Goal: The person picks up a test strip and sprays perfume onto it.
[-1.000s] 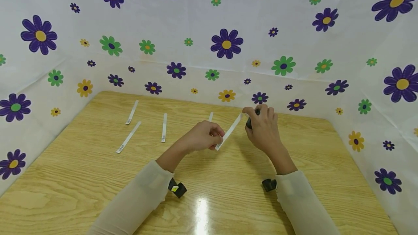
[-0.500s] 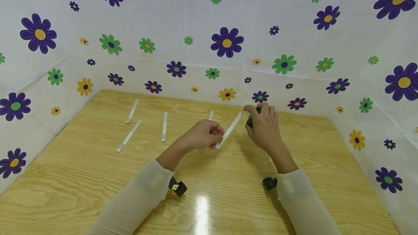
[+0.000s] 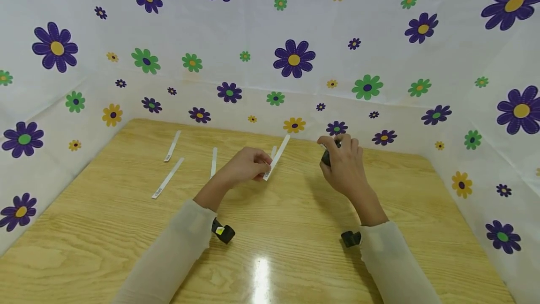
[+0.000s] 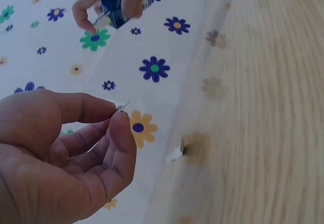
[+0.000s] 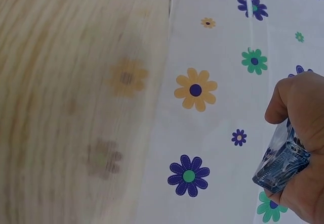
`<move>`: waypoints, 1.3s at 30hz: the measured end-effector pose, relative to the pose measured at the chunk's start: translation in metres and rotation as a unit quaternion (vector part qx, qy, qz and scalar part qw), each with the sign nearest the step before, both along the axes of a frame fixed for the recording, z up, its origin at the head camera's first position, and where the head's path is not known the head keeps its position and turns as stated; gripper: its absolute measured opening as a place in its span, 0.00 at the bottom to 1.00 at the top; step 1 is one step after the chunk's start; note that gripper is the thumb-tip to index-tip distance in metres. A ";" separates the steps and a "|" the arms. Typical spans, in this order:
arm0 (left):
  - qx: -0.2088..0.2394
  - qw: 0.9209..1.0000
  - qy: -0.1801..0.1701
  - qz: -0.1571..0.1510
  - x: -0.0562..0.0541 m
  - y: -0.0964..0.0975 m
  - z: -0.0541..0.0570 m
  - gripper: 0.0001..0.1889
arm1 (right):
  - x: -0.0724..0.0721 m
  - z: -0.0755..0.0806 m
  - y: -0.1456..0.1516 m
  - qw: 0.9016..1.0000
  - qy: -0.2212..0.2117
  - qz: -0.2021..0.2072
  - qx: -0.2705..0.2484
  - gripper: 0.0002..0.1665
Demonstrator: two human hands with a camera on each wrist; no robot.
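Note:
My left hand (image 3: 246, 165) pinches the labelled lower end of a white paper test strip (image 3: 280, 153) between thumb and forefinger. The strip slants up and to the right, raised over the table. In the left wrist view its end (image 4: 121, 107) pokes out as a thin edge between the fingertips. My right hand (image 3: 348, 165) grips a small dark blue glass perfume bottle (image 5: 281, 164), its forefinger bent over the top. Most of the bottle is hidden by the hand in the head view. A gap separates bottle and strip.
Several more white strips lie on the wooden table (image 3: 295, 229): one at the back left (image 3: 172, 146), one below it (image 3: 168, 178), one beside the left wrist (image 3: 213, 161) and one partly behind the held strip (image 3: 273, 151). A flowered cloth (image 3: 253, 27) encloses the table's back and sides.
My left hand has moved left with the test strip, away from the perfume bottle; the strip's far end was right by the right forefinger. The right hand has hardly moved.

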State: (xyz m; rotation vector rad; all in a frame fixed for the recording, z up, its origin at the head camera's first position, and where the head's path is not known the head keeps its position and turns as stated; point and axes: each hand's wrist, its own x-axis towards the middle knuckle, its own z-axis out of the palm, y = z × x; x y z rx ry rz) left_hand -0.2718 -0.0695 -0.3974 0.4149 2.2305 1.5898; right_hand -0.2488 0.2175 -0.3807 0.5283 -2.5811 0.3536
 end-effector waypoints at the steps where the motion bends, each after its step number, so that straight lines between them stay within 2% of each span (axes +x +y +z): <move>1: 0.000 1.000 -0.003 0.007 -0.002 -0.002 -0.001 0.11 | 0.000 0.000 0.000 1.000 0.000 0.002 -0.001 0.32; 7: -0.015 0.999 -0.028 0.030 -0.009 -0.008 -0.008 0.13 | -0.001 0.001 0.001 1.000 0.005 0.014 -0.007 0.33; 18: -0.081 0.994 -0.021 0.064 -0.021 -0.010 -0.018 0.12 | -0.002 0.003 0.002 0.999 -0.001 0.036 -0.024 0.33; 27: -0.143 0.988 -0.010 0.062 -0.035 -0.007 -0.023 0.11 | -0.004 0.000 0.002 0.999 -0.007 0.040 -0.020 0.33; 34: -0.162 0.984 -0.015 0.070 -0.041 -0.004 -0.023 0.10 | -0.003 -0.001 0.001 0.999 -0.015 0.043 -0.016 0.32; 39: -0.167 0.984 -0.025 0.062 -0.045 -0.005 -0.022 0.09 | -0.004 -0.001 0.000 0.999 -0.019 0.046 -0.018 0.32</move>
